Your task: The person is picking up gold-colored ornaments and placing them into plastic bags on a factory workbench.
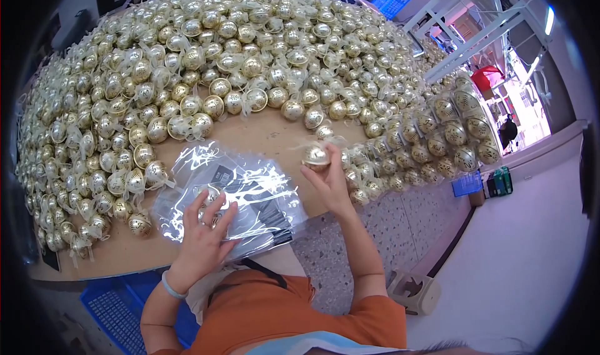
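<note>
My right hand (333, 179) is closed on a shiny gold ball ornament (317, 157) with a pale sheer ribbon, held above the table's front edge. To its left lies a pile of clear plastic bags (265, 192) with dark printed patches, glaring under the light. My left hand (205, 236) rests on this pile with its fingers spread. A round gold-and-white ornament (213, 195) shows between those fingers; whether it is inside a bag I cannot tell.
A large heap of gold ball ornaments (225, 30) with ribbons covers most of the brown table (256, 130). At the right, rows of ornaments in clear packs (437, 145) stand along the edge. A blue crate (125, 308) sits below the table, and a beige stool (414, 292) on the floor.
</note>
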`<state>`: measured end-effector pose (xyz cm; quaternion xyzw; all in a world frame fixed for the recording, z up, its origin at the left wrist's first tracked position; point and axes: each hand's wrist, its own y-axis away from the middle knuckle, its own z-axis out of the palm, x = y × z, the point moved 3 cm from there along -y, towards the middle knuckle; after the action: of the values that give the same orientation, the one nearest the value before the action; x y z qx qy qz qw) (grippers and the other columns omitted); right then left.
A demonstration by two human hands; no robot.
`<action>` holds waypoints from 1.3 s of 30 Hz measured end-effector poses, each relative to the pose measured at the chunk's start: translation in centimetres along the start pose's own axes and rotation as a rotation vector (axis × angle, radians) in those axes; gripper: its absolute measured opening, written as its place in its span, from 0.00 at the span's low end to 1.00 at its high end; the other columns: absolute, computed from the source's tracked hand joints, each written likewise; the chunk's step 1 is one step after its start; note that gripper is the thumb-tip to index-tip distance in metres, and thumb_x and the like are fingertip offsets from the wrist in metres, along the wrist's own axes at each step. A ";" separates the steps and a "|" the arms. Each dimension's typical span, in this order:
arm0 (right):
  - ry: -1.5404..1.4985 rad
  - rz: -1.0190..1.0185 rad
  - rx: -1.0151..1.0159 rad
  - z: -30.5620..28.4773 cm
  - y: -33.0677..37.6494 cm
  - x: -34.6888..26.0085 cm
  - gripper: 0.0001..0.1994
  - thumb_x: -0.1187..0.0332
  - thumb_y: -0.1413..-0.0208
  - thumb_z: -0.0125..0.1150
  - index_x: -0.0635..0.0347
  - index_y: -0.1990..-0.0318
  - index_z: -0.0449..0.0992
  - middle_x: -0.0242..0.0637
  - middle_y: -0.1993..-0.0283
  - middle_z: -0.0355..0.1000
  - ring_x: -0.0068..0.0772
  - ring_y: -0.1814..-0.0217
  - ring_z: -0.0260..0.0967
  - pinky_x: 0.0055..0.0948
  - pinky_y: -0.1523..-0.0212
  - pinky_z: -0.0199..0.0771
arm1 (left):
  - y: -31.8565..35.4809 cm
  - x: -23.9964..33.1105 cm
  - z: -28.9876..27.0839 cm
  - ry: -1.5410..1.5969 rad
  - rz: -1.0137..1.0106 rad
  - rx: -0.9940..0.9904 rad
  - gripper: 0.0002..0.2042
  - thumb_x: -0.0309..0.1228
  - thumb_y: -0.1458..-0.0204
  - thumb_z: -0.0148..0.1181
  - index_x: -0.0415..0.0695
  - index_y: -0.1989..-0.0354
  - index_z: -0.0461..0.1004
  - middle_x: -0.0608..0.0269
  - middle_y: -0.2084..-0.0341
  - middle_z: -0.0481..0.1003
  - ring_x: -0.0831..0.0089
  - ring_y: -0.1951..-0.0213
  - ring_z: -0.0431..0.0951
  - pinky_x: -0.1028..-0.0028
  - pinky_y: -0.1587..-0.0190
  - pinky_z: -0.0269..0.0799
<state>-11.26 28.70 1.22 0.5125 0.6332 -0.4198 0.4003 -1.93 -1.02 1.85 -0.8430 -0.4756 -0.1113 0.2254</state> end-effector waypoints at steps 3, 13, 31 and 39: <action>0.542 -0.222 0.142 -1.2 2.0 0.9 0.33 0.69 0.44 0.69 0.64 0.36 0.56 0.47 0.41 0.62 0.44 0.37 0.60 0.39 0.36 0.61 | 0.1 -0.4 0.3 0.104 -0.042 0.002 0.40 0.38 0.60 0.76 0.47 0.34 0.66 0.55 0.35 0.62 0.44 0.33 0.55 0.52 0.32 0.56; -0.063 0.076 -0.882 5.5 0.4 -1.8 0.31 0.63 0.45 0.73 0.60 0.36 0.66 0.40 0.42 0.70 0.33 0.38 0.67 0.36 0.37 0.67 | 0.5 -0.9 0.1 0.038 0.057 -0.012 0.42 0.36 0.62 0.76 0.60 0.33 0.67 0.56 0.37 0.63 0.47 0.34 0.57 0.52 0.32 0.55; -0.529 0.533 -0.344 8.8 -0.7 0.4 0.22 0.76 0.53 0.75 0.72 0.50 0.75 0.48 0.54 0.79 0.36 0.52 0.79 0.28 0.50 0.83 | 0.3 -0.4 0.9 -0.079 0.132 -0.033 0.39 0.37 0.59 0.73 0.58 0.33 0.67 0.73 0.31 0.63 0.46 0.31 0.55 0.51 0.30 0.52; 1.152 -0.160 0.243 -3.9 -6.3 -0.1 0.25 0.72 0.53 0.72 0.61 0.46 0.70 0.47 0.49 0.73 0.47 0.47 0.72 0.44 0.49 0.74 | -0.4 0.1 -0.6 -0.002 0.032 -0.074 0.39 0.35 0.56 0.71 0.61 0.31 0.65 0.75 0.30 0.61 0.43 0.32 0.56 0.52 0.37 0.59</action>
<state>-17.79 31.54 3.36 0.6507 0.7324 -0.1722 -0.1024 -2.18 -1.03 2.55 -0.8584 -0.4579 -0.1243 0.1952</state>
